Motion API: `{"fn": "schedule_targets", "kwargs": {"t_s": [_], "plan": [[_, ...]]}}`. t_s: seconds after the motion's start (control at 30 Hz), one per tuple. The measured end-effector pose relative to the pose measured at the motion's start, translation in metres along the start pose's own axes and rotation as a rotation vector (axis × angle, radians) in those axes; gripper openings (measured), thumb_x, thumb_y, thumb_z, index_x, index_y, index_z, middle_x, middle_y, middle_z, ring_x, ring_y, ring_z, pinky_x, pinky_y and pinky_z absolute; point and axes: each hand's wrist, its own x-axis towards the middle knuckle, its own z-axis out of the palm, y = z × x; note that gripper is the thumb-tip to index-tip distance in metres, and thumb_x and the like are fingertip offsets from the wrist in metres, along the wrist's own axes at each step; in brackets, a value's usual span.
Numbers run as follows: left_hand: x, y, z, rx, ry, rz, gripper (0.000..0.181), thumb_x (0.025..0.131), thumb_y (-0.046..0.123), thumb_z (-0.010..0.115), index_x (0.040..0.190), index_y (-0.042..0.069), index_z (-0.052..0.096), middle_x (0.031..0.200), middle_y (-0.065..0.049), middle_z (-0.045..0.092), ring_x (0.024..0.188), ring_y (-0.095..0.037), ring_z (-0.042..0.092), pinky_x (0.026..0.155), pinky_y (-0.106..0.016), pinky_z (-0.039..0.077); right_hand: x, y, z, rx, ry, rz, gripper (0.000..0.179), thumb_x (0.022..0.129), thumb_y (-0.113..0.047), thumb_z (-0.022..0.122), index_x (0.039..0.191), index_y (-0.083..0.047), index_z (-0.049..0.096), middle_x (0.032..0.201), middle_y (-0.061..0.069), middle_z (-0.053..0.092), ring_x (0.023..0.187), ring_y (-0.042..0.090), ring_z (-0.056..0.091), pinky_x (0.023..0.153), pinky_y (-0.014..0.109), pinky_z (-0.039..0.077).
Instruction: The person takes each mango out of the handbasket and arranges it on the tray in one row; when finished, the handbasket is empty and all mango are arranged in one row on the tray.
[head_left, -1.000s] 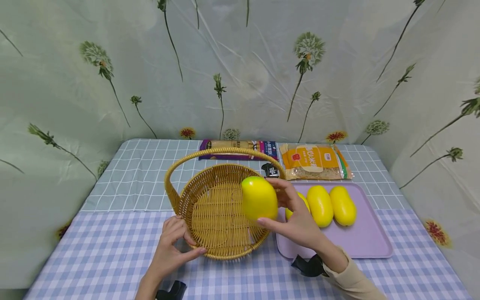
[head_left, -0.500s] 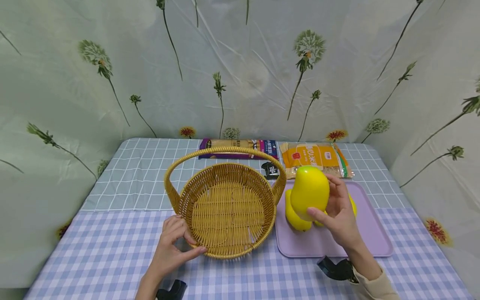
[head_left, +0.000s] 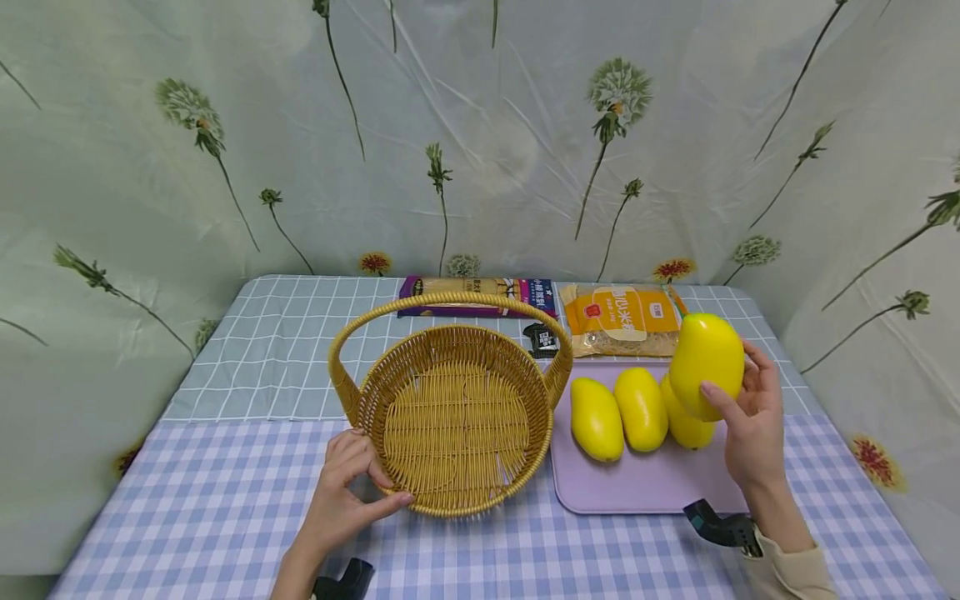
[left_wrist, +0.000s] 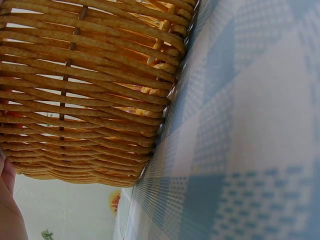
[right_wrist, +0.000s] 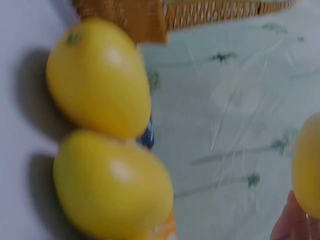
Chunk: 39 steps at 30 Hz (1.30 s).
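My left hand grips the near left rim of a round wicker basket with a tall arched handle. In the left wrist view the woven wall fills the left side, and fingers show at its edge. My right hand holds a yellow mango above the right side of a lilac tray. Beneath it, a mango on the tray is partly hidden. Two more mangoes lie to its left, the middle one and the left one. The right wrist view cuts off the held mango.
Behind the basket lies a purple packet. An orange bag of grain lies behind the tray, with a small black packet to its left. A checked cloth covers the table, and a flowered curtain hangs behind.
My right hand has carried the mango from over the basket's right side rightward across the tray to its right side. My left hand and the basket have stayed in place.
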Motion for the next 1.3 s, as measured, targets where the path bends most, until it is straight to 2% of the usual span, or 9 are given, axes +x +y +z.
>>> {"fn": "schedule_targets", "kwargs": {"t_s": [0.27, 0.57, 0.63, 0.77, 0.83, 0.97, 1.07, 1.17, 1.3], "plan": [[0.0, 0.001, -0.001, 0.002, -0.004, -0.009, 0.035, 0.069, 0.029, 0.086, 0.065, 0.016, 0.054, 0.069, 0.007, 0.05, 0.077, -0.017, 0.045, 0.096, -0.033, 0.023, 0.009, 0.014, -0.029, -0.059, 0.129, 0.08, 0.056, 0.089, -0.002, 0.063, 0.137, -0.016, 0.038, 0.124, 0.004, 0.043, 0.107, 0.017, 0.046, 0.085, 0.012, 0.042], [0.0, 0.0, 0.0, 0.002, -0.005, -0.01, 0.034, 0.069, 0.03, 0.085, 0.065, 0.016, 0.054, 0.069, 0.007, 0.05, 0.077, -0.017, 0.045, 0.096, -0.033, 0.023, 0.017, 0.031, -0.055, -0.093, 0.149, 0.152, 0.053, 0.089, -0.004, 0.065, 0.136, -0.017, 0.046, 0.113, -0.002, 0.049, 0.097, 0.01, 0.05, 0.078, 0.008, 0.041], [-0.001, 0.0, 0.0, 0.001, -0.004, -0.011, 0.034, 0.069, 0.031, 0.085, 0.065, 0.016, 0.054, 0.069, 0.008, 0.05, 0.077, -0.016, 0.045, 0.097, -0.033, 0.023, 0.018, 0.035, -0.061, -0.178, 0.149, 0.185, 0.055, 0.09, -0.011, 0.066, 0.139, -0.019, 0.044, 0.111, -0.006, 0.049, 0.096, 0.007, 0.047, 0.078, 0.008, 0.039], [-0.001, -0.001, 0.0, 0.002, -0.004, -0.013, 0.035, 0.065, 0.025, 0.088, 0.065, 0.017, 0.054, 0.069, 0.008, 0.05, 0.077, -0.017, 0.045, 0.097, -0.033, 0.023, 0.022, 0.05, -0.079, -0.459, 0.142, 0.247, 0.062, 0.091, -0.029, 0.065, 0.146, -0.023, 0.036, 0.112, -0.011, 0.048, 0.093, 0.003, 0.042, 0.077, 0.013, 0.034], [-0.001, 0.0, 0.0, 0.006, -0.005, -0.015, 0.035, 0.061, 0.02, 0.089, 0.065, 0.017, 0.054, 0.069, 0.008, 0.05, 0.077, -0.017, 0.045, 0.096, -0.033, 0.023, 0.025, 0.062, -0.091, -0.575, 0.135, 0.269, 0.067, 0.09, -0.038, 0.064, 0.148, -0.024, 0.033, 0.117, -0.007, 0.049, 0.092, 0.001, 0.041, 0.075, 0.014, 0.033], [-0.001, 0.0, 0.0, 0.012, -0.004, -0.014, 0.035, 0.063, 0.023, 0.089, 0.065, 0.017, 0.054, 0.069, 0.008, 0.051, 0.077, -0.016, 0.046, 0.096, -0.032, 0.024, 0.031, 0.079, -0.108, -0.63, 0.114, 0.327, 0.076, 0.087, -0.046, 0.063, 0.15, -0.021, 0.028, 0.131, 0.011, 0.045, 0.097, 0.007, 0.042, 0.075, 0.013, 0.037], [0.0, 0.0, 0.0, 0.009, 0.0, -0.007, 0.035, 0.068, 0.03, 0.086, 0.065, 0.017, 0.054, 0.069, 0.008, 0.05, 0.077, -0.015, 0.046, 0.096, -0.032, 0.024, 0.03, 0.075, -0.108, -0.645, 0.086, 0.382, 0.081, 0.088, -0.049, 0.061, 0.151, -0.015, 0.023, 0.139, 0.022, 0.037, 0.109, 0.024, 0.043, 0.089, 0.026, 0.042], [0.0, 0.0, 0.0, 0.006, 0.001, 0.001, 0.035, 0.07, 0.032, 0.084, 0.065, 0.017, 0.054, 0.069, 0.008, 0.05, 0.077, -0.015, 0.045, 0.095, -0.032, 0.024, 0.027, 0.064, -0.101, -0.693, 0.067, 0.427, 0.083, 0.09, -0.051, 0.057, 0.151, -0.009, 0.02, 0.14, 0.026, 0.033, 0.111, 0.036, 0.037, 0.085, 0.036, 0.043], [-0.001, 0.0, 0.0, 0.003, 0.001, 0.001, 0.035, 0.07, 0.033, 0.084, 0.065, 0.016, 0.053, 0.069, 0.008, 0.05, 0.077, -0.016, 0.045, 0.095, -0.032, 0.023, 0.023, 0.054, -0.094, -0.731, 0.041, 0.445, 0.082, 0.091, -0.049, 0.056, 0.149, -0.003, 0.021, 0.136, 0.027, 0.03, 0.106, 0.035, 0.035, 0.075, 0.035, 0.037]]}}
